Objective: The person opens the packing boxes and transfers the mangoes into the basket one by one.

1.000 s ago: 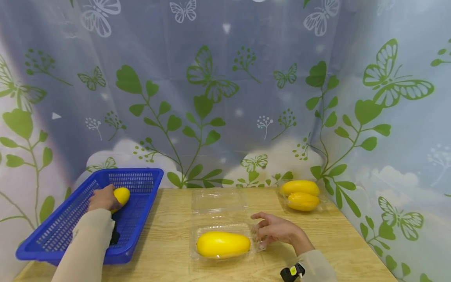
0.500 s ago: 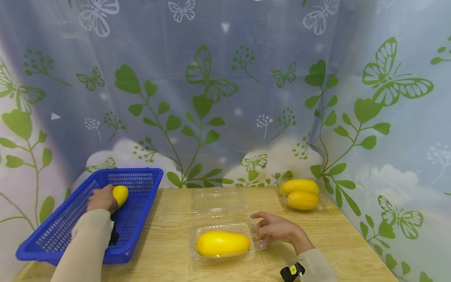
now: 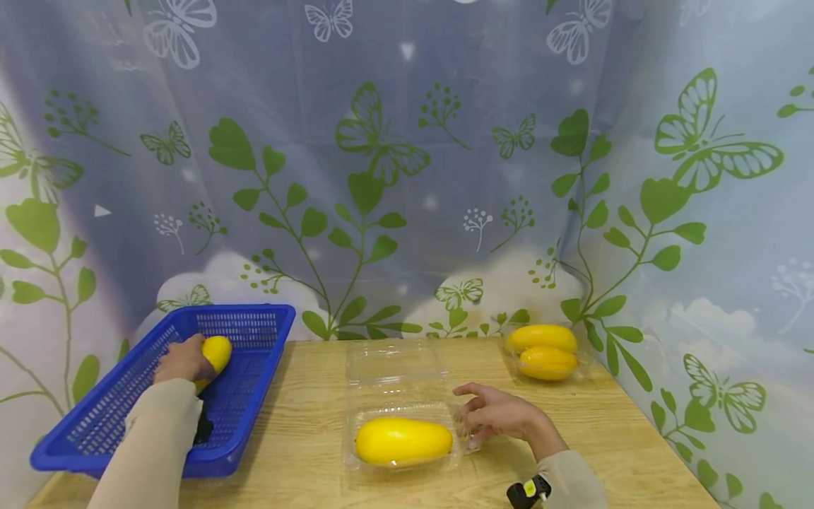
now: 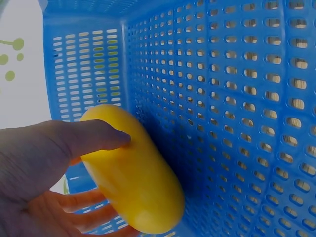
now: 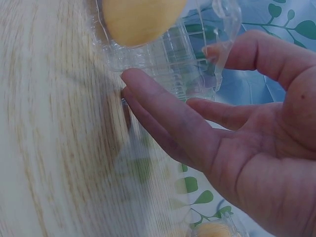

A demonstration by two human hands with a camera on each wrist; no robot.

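My left hand [image 3: 184, 359] is inside the blue plastic basket [image 3: 263, 410] and grips a yellow oblong fruit [image 4: 136, 173]. In the left wrist view its thumb lies across the top and its fingers reach under the side. My right hand [image 3: 502, 413] is at the right edge of a clear plastic clamshell box [image 5: 173, 64], with the thumb curled over the rim and a finger against the outer wall. Its other fingers stretch out loosely. Another yellow fruit [image 3: 403, 441] lies lengthwise in the box's base, and the lid [image 3: 397, 362] is folded back flat.
A clear pack [image 3: 588, 371] holding two yellow fruits [image 3: 543, 339] stands at the back right of the wooden table [image 3: 305, 424]. A patterned curtain [image 3: 407, 212] hangs right behind the table and along its right side.
The left hand and the yellow fruit in it have shifted very slightly to the left within the basket. The right hand and the box stay in place.
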